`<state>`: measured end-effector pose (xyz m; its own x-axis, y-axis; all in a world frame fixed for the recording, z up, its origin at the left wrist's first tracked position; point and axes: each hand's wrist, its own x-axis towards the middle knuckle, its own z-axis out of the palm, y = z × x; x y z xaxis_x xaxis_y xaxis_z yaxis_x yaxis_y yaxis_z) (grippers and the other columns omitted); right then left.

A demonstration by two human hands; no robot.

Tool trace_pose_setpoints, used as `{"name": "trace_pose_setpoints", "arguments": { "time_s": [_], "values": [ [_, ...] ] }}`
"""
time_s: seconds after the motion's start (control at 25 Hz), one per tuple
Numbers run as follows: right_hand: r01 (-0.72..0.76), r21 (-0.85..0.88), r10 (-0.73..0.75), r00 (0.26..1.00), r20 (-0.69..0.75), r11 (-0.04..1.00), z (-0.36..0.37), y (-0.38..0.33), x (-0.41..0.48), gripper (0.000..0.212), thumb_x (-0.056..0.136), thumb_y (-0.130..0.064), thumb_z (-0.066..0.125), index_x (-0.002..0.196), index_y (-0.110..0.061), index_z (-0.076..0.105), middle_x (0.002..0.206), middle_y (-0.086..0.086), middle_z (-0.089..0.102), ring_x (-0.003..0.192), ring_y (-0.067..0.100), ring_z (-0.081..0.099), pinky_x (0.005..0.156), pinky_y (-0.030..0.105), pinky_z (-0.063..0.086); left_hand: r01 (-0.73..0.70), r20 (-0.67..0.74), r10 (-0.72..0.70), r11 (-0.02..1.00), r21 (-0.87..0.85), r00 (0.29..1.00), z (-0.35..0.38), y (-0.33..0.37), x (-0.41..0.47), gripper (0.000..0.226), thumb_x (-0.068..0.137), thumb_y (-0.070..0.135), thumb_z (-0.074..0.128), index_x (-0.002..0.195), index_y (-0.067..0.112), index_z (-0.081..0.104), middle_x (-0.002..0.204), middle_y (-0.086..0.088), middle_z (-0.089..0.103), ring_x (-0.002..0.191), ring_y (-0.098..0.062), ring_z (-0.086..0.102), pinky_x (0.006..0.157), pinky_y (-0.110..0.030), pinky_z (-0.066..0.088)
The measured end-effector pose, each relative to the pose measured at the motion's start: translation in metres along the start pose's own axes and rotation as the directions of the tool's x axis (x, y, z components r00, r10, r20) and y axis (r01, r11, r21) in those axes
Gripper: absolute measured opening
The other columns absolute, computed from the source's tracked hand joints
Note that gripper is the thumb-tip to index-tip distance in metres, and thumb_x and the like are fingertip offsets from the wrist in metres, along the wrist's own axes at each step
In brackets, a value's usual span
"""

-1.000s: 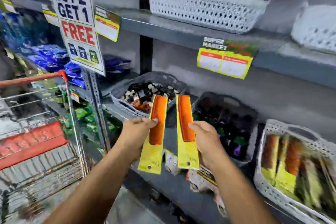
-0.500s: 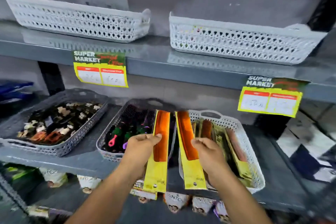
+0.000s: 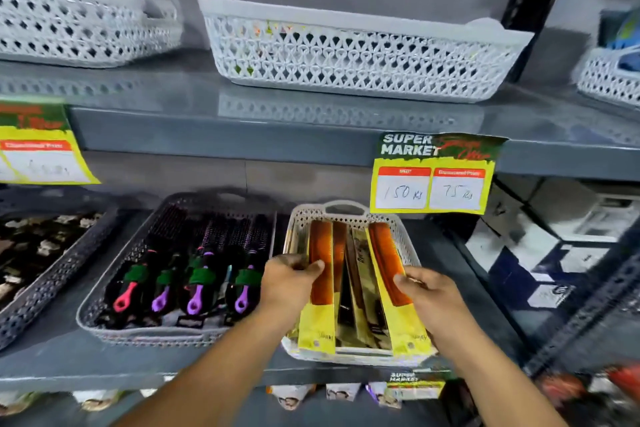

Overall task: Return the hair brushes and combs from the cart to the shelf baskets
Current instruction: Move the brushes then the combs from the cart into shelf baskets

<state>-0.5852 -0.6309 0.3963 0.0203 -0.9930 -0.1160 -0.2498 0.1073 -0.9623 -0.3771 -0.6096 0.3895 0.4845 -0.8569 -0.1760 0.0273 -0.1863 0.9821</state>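
My left hand (image 3: 290,279) grips an orange comb in a yellow pack (image 3: 320,274), held over the left side of a white shelf basket (image 3: 346,210). My right hand (image 3: 427,291) grips a second orange comb in a yellow pack (image 3: 388,267) over the basket's right side. Both packs lie lengthwise inside the basket's outline, on top of other packed combs (image 3: 356,274). Left of it, a grey basket (image 3: 104,331) holds several black hair brushes with pink and purple handles (image 3: 194,291).
A darker grey basket (image 3: 45,282) with small items sits at far left. Two white baskets, one at the left (image 3: 79,28) and one in the middle (image 3: 349,55), stand on the upper shelf. Yellow price tags (image 3: 433,180) hang from the shelf edge. A black upright (image 3: 533,3) rises at right.
The view swung right from the cart to the shelf. Both hands moved forward and down, bringing the two combs from in front of the shelf into the white basket.
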Motion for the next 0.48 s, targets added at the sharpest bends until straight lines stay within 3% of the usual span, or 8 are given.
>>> {"name": "trace_pose_setpoints", "arguments": {
  "time_s": [0.16, 0.24, 0.48],
  "values": [
    [0.004, -0.069, -0.001, 0.999, 0.045, 0.998, 0.004, 0.013, 0.021, 0.043, 0.094, -0.018, 0.06, 0.134, -0.004, 0.051, 0.139, 0.009, 0.052, 0.118, 0.013, 0.049, 0.095, 0.025, 0.036, -0.097, -0.032, 0.102, 0.985, 0.14, 0.994, 0.021, -0.009, 0.01, 0.031, 0.079, 0.017, 0.076, 0.108, 0.011, 0.069, 0.099, -0.006, 0.073, 0.088, -0.02, 0.068, 0.082, -0.031, 0.055],
    [0.023, -0.11, -0.017, 0.998, 0.056, 0.994, 0.008, 0.018, 0.029, 0.044, 0.095, -0.019, 0.058, 0.136, -0.004, 0.05, 0.143, 0.008, 0.05, 0.127, 0.017, 0.047, 0.101, 0.027, 0.036, -0.113, -0.052, 0.125, 0.977, 0.18, 0.991, 0.027, -0.012, 0.015, 0.032, 0.079, 0.021, 0.076, 0.109, 0.015, 0.068, 0.104, -0.006, 0.073, 0.092, -0.022, 0.068, 0.086, -0.036, 0.056],
    [-0.003, -0.215, -0.007, 0.999, -0.044, 0.977, -0.008, 0.023, 0.05, 0.045, 0.097, -0.017, 0.054, 0.14, -0.006, 0.045, 0.142, 0.01, 0.051, 0.13, 0.024, 0.047, 0.105, 0.033, 0.038, -0.21, 0.073, 0.196, 0.912, 0.353, 0.978, 0.045, -0.009, 0.017, 0.031, 0.088, 0.025, 0.064, 0.118, 0.018, 0.065, 0.123, 0.004, 0.063, 0.088, -0.007, 0.06, 0.077, -0.025, 0.055]
  ]
}}
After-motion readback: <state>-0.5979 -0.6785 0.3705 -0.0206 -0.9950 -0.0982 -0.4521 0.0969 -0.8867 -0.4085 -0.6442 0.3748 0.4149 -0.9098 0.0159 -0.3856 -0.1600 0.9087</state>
